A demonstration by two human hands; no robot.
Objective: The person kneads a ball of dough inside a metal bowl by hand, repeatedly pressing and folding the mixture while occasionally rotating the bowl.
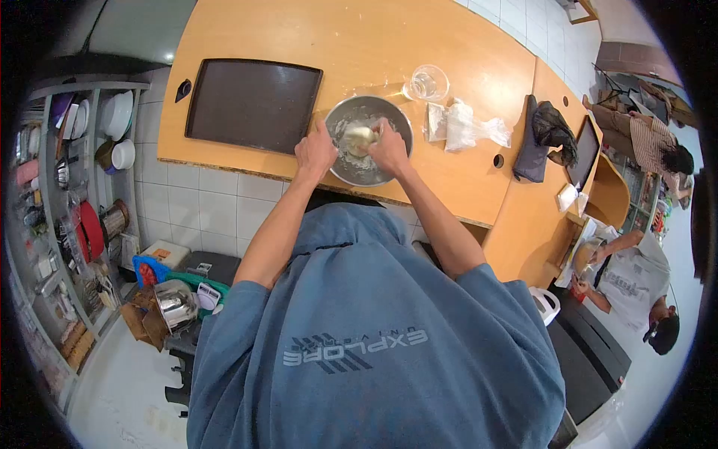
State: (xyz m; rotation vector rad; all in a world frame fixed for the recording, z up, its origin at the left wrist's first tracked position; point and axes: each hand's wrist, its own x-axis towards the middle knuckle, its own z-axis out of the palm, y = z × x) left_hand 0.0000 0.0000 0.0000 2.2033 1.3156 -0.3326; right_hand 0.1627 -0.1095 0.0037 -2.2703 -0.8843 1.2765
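Observation:
A metal mixing bowl [404,126] sits at the near edge of the wooden table, with whitish, floury mixture [345,159] smeared over its inside. My left hand [315,153] is closed on the bowl's left rim. Over the right side of the bowl, my right hand [390,152] is closed around a utensil with a pale, rounded head [357,140]. The head is inside the bowl and blurred, so its exact kind cannot be made out. My fingers hide most of its handle.
A dark baking tray [254,105] lies left of the bowl. A clear plastic cup [430,82] and plastic bags of white powder [464,127] are to the right. Farther right lies dark cloth [532,142]. Shelves [78,224] stand at left; people [632,277] are at right.

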